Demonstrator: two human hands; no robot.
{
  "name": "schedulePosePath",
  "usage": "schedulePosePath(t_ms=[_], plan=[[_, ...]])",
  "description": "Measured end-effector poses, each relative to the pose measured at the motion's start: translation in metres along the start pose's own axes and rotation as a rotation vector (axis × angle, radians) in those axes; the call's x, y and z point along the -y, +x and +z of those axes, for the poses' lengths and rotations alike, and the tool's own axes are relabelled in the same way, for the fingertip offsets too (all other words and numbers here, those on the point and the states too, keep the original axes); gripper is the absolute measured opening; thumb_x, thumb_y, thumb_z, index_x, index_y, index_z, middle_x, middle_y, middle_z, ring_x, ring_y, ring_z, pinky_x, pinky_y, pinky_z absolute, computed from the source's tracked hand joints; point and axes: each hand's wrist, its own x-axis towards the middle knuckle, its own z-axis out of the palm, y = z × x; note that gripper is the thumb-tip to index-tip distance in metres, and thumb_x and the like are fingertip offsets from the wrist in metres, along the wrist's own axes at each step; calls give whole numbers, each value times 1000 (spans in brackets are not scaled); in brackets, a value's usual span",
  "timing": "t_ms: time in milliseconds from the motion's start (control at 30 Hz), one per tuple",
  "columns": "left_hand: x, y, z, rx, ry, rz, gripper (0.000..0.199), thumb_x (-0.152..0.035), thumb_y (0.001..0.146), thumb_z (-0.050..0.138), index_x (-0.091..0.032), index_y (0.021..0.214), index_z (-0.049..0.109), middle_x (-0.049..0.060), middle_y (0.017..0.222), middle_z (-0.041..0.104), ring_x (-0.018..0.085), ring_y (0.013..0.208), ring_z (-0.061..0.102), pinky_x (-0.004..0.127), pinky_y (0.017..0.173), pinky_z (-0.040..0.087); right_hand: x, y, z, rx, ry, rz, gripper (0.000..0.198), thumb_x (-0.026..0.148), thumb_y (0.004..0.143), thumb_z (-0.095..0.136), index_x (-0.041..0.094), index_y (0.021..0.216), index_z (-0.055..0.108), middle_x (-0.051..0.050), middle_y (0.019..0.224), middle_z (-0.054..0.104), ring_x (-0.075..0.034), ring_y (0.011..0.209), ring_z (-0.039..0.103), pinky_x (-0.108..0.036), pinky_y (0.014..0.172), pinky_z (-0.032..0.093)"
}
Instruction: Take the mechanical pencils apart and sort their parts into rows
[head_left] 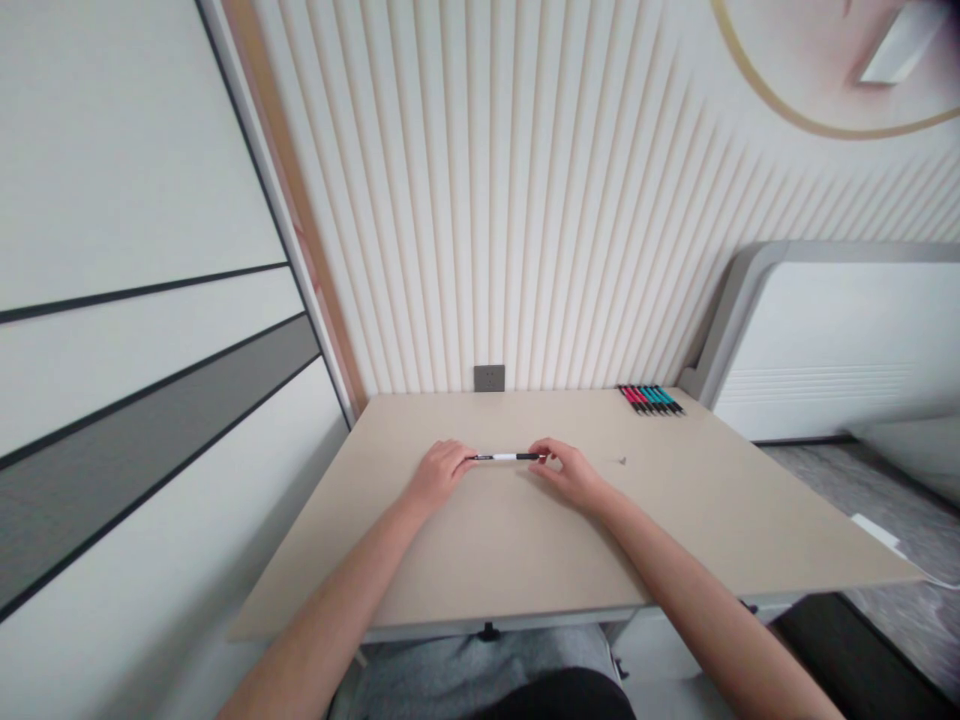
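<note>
A slim pen (505,457), white in the middle and black toward both ends, lies level between my two hands over the beige desk (495,560). My left hand (442,466) pinches its left end with closed fingers. At the other end, the fingertips of my right hand (564,468) are closed around the pen's black tip section. Right of that hand, a tiny metallic piece (622,461) rests on the desktop, too small to name.
Several red and teal pens (651,400) lie in a row at the desk's back right. A dark wall socket (490,378) sits just above the back edge. To the left stands a white cabinet (187,520); a bed headboard (832,340) is on the right.
</note>
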Motion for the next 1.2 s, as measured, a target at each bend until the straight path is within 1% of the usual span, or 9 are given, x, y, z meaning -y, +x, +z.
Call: schedulePosePath(t_ms=[100,233,300,433,567,733,800,933,1200], plan=[[-1,0,0,7,3,14,20,-33,98,48,-20,94,63,3,84,67,18,81,60,32,76,45,2,1,0,8,-65,-1,24,39,93,53,20,90,69,-5,86,70,-18,81,62,-30,79,45],[-1,1,1,17,18,43,20,-33,98,49,-19,94,63,3,84,67,18,80,59,32,76,44,4,0,0,111,-112,44,49,40,100,34,19,70,67,-3,65,65,-15,65,59,-29,72,43],[0,1,1,20,23,38,21,-33,98,48,-19,94,63,3,84,67,18,80,59,32,76,44,4,0,0,125,-74,69,47,41,100,34,19,80,70,-3,70,67,-16,67,60,-28,71,44],[1,0,1,14,23,17,22,-33,99,46,-19,95,63,4,84,66,18,80,59,32,75,44,1,0,0,21,-25,19,31,40,89,58,21,113,65,-6,97,70,-20,87,62,-30,78,46],[0,0,1,11,31,30,21,-33,98,47,-20,94,62,3,83,66,18,79,59,32,75,44,2,1,0,-1,-76,-33,20,37,91,56,22,95,69,-6,92,71,-20,86,63,-33,83,44],[-1,0,2,23,54,65,19,-32,98,49,-19,94,62,3,84,67,19,81,59,33,77,43,6,1,0,92,-151,-11,43,35,100,38,20,72,67,-3,68,67,-16,68,61,-30,76,43],[-1,0,2,36,58,62,19,-32,98,48,-19,93,62,3,84,67,19,81,59,33,77,43,6,0,0,111,-124,5,43,36,100,36,20,76,68,-2,69,67,-16,67,61,-29,72,44],[0,0,2,34,69,42,20,-32,98,48,-19,94,62,3,84,67,18,80,59,32,76,43,5,1,-1,43,-45,-1,25,40,92,55,21,103,68,-5,94,71,-18,84,63,-30,78,46],[0,1,0,70,90,83,21,-32,99,47,-19,91,61,4,84,67,18,78,59,34,76,43,3,2,-1,68,-193,-27,25,37,95,51,22,90,71,-5,81,71,-18,76,62,-32,78,43]])
